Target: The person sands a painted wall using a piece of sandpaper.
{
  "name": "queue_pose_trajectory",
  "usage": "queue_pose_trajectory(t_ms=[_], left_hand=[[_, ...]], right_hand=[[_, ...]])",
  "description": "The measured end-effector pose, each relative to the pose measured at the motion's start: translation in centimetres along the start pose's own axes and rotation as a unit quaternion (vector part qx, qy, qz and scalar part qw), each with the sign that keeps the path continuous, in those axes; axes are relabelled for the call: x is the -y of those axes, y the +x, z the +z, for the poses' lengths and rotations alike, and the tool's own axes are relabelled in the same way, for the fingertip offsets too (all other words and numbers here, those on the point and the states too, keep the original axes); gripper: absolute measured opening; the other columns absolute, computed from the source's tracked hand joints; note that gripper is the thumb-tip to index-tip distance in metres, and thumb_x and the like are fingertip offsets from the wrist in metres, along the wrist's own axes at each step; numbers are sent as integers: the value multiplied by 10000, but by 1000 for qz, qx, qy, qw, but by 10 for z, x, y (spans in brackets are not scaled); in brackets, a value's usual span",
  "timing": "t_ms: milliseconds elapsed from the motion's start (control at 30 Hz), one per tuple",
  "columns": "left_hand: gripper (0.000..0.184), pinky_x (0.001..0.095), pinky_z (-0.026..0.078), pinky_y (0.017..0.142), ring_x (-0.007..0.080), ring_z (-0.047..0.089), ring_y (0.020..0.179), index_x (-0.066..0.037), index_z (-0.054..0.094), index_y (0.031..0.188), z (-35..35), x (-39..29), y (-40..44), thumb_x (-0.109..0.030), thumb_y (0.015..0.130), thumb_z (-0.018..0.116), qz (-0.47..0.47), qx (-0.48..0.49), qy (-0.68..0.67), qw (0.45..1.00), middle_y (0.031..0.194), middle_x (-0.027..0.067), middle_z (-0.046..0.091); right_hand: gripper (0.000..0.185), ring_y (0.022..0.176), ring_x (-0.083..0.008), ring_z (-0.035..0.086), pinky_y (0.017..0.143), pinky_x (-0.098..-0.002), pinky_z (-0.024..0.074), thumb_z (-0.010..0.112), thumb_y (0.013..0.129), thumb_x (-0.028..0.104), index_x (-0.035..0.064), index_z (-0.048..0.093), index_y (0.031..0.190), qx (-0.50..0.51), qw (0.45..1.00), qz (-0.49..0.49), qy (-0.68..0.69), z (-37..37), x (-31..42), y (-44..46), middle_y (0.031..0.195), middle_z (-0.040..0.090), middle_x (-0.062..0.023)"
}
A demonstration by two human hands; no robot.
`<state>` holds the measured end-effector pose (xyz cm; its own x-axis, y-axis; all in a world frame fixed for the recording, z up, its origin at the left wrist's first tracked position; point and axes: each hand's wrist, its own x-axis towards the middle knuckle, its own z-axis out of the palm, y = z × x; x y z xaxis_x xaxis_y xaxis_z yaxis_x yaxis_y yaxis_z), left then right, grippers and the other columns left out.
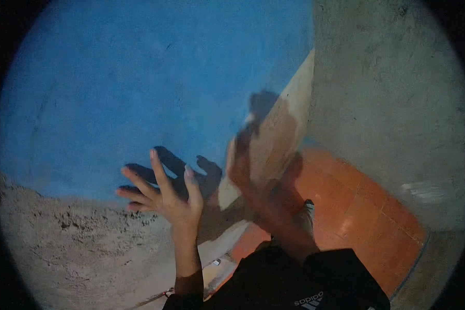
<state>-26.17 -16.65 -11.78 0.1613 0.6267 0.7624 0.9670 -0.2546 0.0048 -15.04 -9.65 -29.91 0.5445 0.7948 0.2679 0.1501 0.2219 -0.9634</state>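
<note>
My left hand (173, 199) is raised in front of a blue wall (139, 77), with its fingers spread wide and nothing in it. Its shadow falls just beside it on the paint; whether the fingertips touch the wall I cannot tell. Further right, my right hand (241, 157) is smeared by motion, before the border between the blue paint and a pale painted strip (297, 93). Its fingers are too blurred to make out, and no object shows in it. A dark shadow lies on the wall around it.
Below the blue paint the wall is rough and flaking (77, 232). A grey wall (387, 88) meets it at a corner on the right. Orange tiles (346, 217) cover a raised surface at lower right. My black garment (305, 279) fills the bottom.
</note>
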Motion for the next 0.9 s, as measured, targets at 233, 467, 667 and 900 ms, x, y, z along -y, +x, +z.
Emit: queue_pose_trajectory(t_ms=[233,467,667,900], left_hand=[[661,779,-197,954,531,-224,1428,-210,444,1496,11,-29,16,-403,891,626,-4,3,14,1000,1634,236,-29],[658,784,-194,951,537,-224,1425,-211,444,1497,38,-64,41,-403,893,620,5,-11,23,1000,1632,246,-4],[663,769,-207,959,541,-220,1425,-222,438,1501,69,-113,71,-404,889,613,12,-6,15,1000,1632,245,4],[651,757,-230,955,533,-235,1423,-219,440,1500,79,-136,88,-413,898,594,18,4,21,1000,1637,231,-3]], right_hand=[[577,1383,-468,304,1127,-522,270,355,1058,322,-75,286,1470,16,998,-3,-57,-39,19,24,1485,315,-337],[513,1308,-489,404,1081,-526,343,396,1055,269,-78,367,1432,-16,995,-80,-63,-68,19,99,1444,377,-326],[593,1456,-528,101,1173,-574,174,418,1042,273,-47,249,1511,34,982,-150,-106,-95,11,94,1581,140,-317],[533,1450,-485,191,1171,-538,198,414,1047,300,-52,384,1446,27,999,-31,7,-119,9,191,1560,222,-315]])
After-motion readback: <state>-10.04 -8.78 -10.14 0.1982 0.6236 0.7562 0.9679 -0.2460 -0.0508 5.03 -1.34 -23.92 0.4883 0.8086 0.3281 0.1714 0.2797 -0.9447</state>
